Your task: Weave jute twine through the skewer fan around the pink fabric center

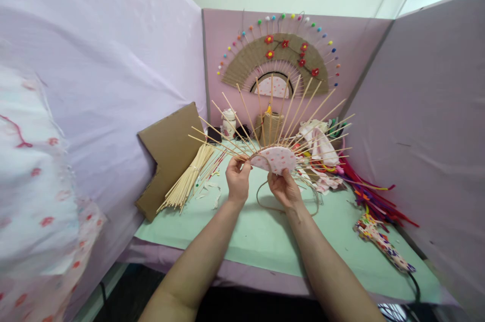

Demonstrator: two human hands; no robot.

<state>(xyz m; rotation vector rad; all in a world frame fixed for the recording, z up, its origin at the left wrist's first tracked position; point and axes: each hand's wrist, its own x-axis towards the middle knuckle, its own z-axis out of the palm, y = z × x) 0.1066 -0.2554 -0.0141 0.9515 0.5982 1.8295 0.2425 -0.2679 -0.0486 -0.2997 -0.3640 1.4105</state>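
Observation:
Above the table I hold a half-round fan base (279, 158) covered in white cloth with pink spots. Thin wooden sticks (290, 105) radiate from its curved edge. My right hand (284, 188) is closed on its lower straight edge, thumb on the front. At the left corner, the fingers of my left hand (238, 175) pinch a tan cord (261, 202) against the sticks. The cord crosses the front of the base and hangs in a loose loop around my right wrist. The left fingertips are partly hidden.
A tied bundle of sticks (189, 175) leans by brown cardboard (170, 145) on the left. Twine spools (273, 127) and a white bottle (229, 124) stand behind. Pipe cleaners (373, 198) and a patterned glue gun (382, 244) lie right. A finished fan (246, 62) hangs on the back panel.

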